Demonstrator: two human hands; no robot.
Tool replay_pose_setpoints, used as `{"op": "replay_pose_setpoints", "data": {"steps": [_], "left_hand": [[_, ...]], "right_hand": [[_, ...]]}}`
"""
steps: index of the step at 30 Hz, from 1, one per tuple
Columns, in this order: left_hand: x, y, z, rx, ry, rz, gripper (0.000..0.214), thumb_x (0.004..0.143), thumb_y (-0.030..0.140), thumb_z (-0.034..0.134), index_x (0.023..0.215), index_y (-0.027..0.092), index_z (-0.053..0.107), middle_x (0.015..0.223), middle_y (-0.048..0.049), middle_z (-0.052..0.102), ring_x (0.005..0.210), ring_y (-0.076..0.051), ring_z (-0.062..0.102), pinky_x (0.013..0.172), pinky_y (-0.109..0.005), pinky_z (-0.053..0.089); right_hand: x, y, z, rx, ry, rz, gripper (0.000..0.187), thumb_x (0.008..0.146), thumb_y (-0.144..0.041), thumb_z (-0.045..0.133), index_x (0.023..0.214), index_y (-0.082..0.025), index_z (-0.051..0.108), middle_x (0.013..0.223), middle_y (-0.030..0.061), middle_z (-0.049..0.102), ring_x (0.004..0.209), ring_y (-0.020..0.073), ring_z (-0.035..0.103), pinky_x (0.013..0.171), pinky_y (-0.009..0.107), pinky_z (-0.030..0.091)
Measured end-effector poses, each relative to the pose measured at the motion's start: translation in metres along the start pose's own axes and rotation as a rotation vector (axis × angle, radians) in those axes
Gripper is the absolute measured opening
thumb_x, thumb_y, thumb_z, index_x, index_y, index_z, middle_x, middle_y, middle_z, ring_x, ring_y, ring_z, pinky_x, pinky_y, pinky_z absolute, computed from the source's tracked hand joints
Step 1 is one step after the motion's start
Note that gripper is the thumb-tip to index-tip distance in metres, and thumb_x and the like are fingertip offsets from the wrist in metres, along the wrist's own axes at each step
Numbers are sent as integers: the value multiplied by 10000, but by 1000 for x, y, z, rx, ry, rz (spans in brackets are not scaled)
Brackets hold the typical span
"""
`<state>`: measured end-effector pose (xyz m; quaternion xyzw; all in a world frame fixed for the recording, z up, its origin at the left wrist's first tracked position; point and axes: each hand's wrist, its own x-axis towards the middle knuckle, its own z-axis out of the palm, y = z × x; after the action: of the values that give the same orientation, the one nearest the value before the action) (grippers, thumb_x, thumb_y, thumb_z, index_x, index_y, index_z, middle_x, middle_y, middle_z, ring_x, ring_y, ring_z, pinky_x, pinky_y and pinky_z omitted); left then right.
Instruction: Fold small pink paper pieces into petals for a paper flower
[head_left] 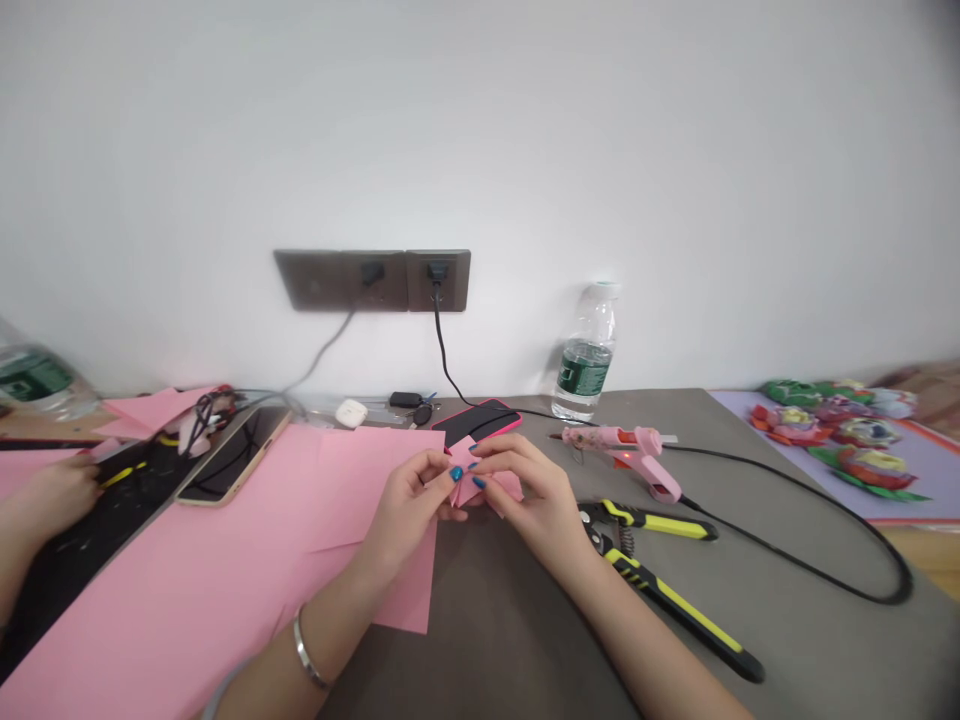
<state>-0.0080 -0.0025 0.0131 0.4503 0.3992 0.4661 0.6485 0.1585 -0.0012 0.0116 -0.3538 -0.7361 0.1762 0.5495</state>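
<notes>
My left hand (409, 505) and my right hand (529, 495) meet over the grey table (787, 620), both pinching a small folded piece of pink paper (480, 483). Fingertips with blue nails press on its folds. A silver bracelet sits on my left wrist. Under my left hand lie large pink paper sheets (225, 570). Just behind the folded piece lies a black phone with a pink rim (476, 420).
A pink glue gun (626, 450) with a black cord and yellow-black pliers (660, 560) lie to the right. A water bottle (586, 355) stands by the wall. Another phone (232, 455) lies left. Another person's hand (52, 495) works at far left. Paper flowers (840, 425) lie far right.
</notes>
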Motion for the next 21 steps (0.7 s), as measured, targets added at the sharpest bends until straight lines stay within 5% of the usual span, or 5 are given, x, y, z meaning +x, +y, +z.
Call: {"op": "replay_pose_setpoints", "data": {"steps": [3, 9, 16, 21], "left_hand": [[-1, 2, 0, 139, -7, 50, 295, 772, 430, 706, 830, 153, 624, 753, -6, 615, 623, -114, 621, 495, -187, 496], [-4, 6, 0, 323, -49, 146, 200, 861, 361, 616, 835, 163, 607, 722, -14, 623, 651, -112, 582, 482, -161, 412], [-3, 6, -2, 238, -39, 165, 213, 797, 354, 693, 815, 167, 591, 784, -1, 559, 686, -112, 565, 498, -169, 463], [-1, 6, 0, 60, -32, 124, 274, 795, 419, 688, 873, 166, 619, 809, -14, 591, 647, -104, 563, 580, -227, 539]], "right_hand": [[0, 0, 1, 142, 40, 182, 16, 854, -217, 625, 855, -211, 640, 823, 41, 653, 795, 186, 615, 720, 315, 480], [1, 1, 3, 452, -153, 562, 287, 819, -448, 671, 771, -172, 608, 609, -14, 584, 509, 107, 489, 476, 231, 354], [2, -3, 6, 480, -150, 594, 365, 788, -516, 683, 725, -164, 611, 605, -21, 547, 522, 97, 452, 477, 215, 353], [1, -5, 7, 472, 25, 617, 386, 771, -549, 682, 721, -178, 590, 577, -32, 515, 488, 95, 426, 438, 209, 354]]}}
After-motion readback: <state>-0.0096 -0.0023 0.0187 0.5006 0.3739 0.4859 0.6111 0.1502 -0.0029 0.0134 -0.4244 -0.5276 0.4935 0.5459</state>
